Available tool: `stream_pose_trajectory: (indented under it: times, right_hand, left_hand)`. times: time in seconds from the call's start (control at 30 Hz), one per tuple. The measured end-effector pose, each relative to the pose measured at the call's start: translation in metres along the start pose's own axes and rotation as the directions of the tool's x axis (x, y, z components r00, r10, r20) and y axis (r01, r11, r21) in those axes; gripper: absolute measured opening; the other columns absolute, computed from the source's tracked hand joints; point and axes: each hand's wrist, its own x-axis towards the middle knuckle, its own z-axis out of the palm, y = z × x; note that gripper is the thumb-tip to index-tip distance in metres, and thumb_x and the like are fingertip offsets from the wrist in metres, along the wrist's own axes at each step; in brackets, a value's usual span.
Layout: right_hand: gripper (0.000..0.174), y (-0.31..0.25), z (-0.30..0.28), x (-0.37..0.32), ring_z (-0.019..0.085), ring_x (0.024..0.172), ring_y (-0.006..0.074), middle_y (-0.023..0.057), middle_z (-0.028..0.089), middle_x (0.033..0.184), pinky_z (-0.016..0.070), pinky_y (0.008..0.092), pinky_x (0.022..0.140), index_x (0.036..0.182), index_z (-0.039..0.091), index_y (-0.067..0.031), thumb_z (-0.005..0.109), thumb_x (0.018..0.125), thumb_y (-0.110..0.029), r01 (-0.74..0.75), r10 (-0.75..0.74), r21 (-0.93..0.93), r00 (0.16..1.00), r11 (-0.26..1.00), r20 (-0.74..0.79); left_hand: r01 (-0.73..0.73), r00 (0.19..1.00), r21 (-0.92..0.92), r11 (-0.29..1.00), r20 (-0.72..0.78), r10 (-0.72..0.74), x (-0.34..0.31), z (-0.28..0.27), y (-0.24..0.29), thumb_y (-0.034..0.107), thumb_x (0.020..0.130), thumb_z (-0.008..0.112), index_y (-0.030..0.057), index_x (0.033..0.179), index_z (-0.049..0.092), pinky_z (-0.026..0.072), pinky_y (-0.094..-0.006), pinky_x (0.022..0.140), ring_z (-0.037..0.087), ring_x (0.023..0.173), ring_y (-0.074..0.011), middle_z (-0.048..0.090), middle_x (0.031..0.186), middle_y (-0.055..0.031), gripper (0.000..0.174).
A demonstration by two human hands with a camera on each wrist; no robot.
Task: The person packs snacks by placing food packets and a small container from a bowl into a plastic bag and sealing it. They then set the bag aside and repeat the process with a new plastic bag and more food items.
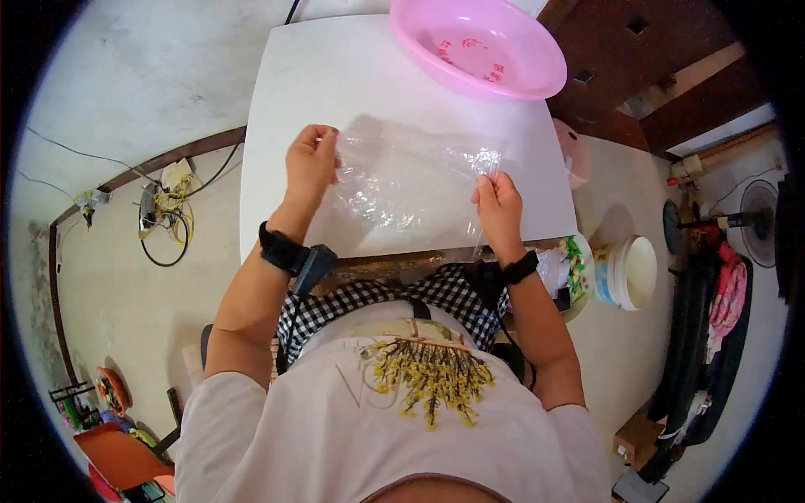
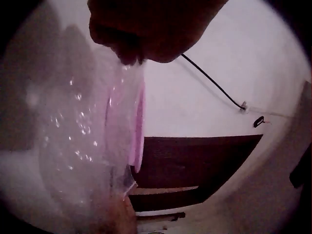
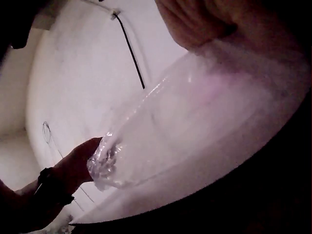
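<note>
A thin, see-through plastic bag (image 1: 402,189) stretches between both hands over the near part of the white table (image 1: 302,75), crinkled and catching the light. My left hand (image 1: 311,165) pinches its left edge near an upper corner. At the right edge my right hand (image 1: 501,210) grips it between thumb and curled fingers. The left wrist view shows the plastic (image 2: 75,131) hanging down from the left fingertips. In the right wrist view, the film (image 3: 161,126) runs from the right hand across to the left hand (image 3: 83,161).
A pink basin (image 1: 532,54) with red writing stands at the table's far right. Beside the near right corner are a bin (image 1: 579,281) with litter and a white bucket (image 1: 625,272). A wall rises along the left, with cables (image 1: 172,201) on the floor.
</note>
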Motion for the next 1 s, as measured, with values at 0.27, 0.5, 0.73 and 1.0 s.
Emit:
stream_pose_trajectory:
  times: [0.27,0.5,0.73,1.0]
  right_hand:
    - [0.020,0.000,0.002,0.004,0.057,0.057,0.0137,0.0071,0.058,0.061,0.0457,0.0284,0.056,0.078,0.053,-0.0008,0.053,0.091,-0.016,-0.040,0.041,-0.031,0.999,0.999,0.012]
    - [0.018,0.009,0.005,0.008,0.060,0.058,0.0154,0.0090,0.060,0.063,0.0474,0.0291,0.057,0.079,0.053,-0.0002,0.054,0.090,-0.014,0.018,-0.019,-0.073,1.000,0.997,-0.008]
    - [0.014,0.005,0.004,0.013,0.062,0.062,0.0211,0.0132,0.063,0.071,0.0486,0.0332,0.059,0.083,0.054,0.0009,0.055,0.089,-0.012,-0.069,0.074,-0.090,0.996,0.993,0.048]
    - [0.051,-0.046,-0.009,-0.010,0.040,0.126,0.0346,0.0229,0.042,0.135,0.0320,0.0435,0.104,0.127,0.047,-0.0006,0.063,0.082,-0.019,0.449,-0.391,-0.532,0.892,0.718,0.226]
  left_hand:
    - [-0.317,0.948,0.465,0.827,0.172,0.267,-0.008,-0.009,-0.006,0.022,0.077,0.074,-0.0016,0.132,0.039,0.0507,-0.0344,0.074,0.062,0.085,-0.0236,0.061,0.099,-0.0166,0.069]
    - [-0.518,0.799,0.671,0.531,0.157,0.580,-0.004,-0.006,-0.004,0.011,0.072,0.073,0.0077,0.133,0.043,0.0471,-0.0405,0.086,0.055,0.105,-0.0365,0.051,0.122,-0.0196,0.067]
    - [-0.810,0.585,0.566,0.152,0.798,0.148,-0.073,0.009,0.013,0.034,0.071,0.074,0.0191,0.137,0.043,0.0298,-0.0574,0.103,0.035,0.130,-0.0348,0.033,0.144,-0.0154,0.074]
    - [-0.802,0.596,0.575,0.163,0.792,0.136,-0.074,0.007,-0.005,0.039,0.072,0.072,0.0214,0.137,0.043,0.0268,-0.0625,0.102,0.027,0.136,-0.0347,0.028,0.148,-0.0154,0.073]
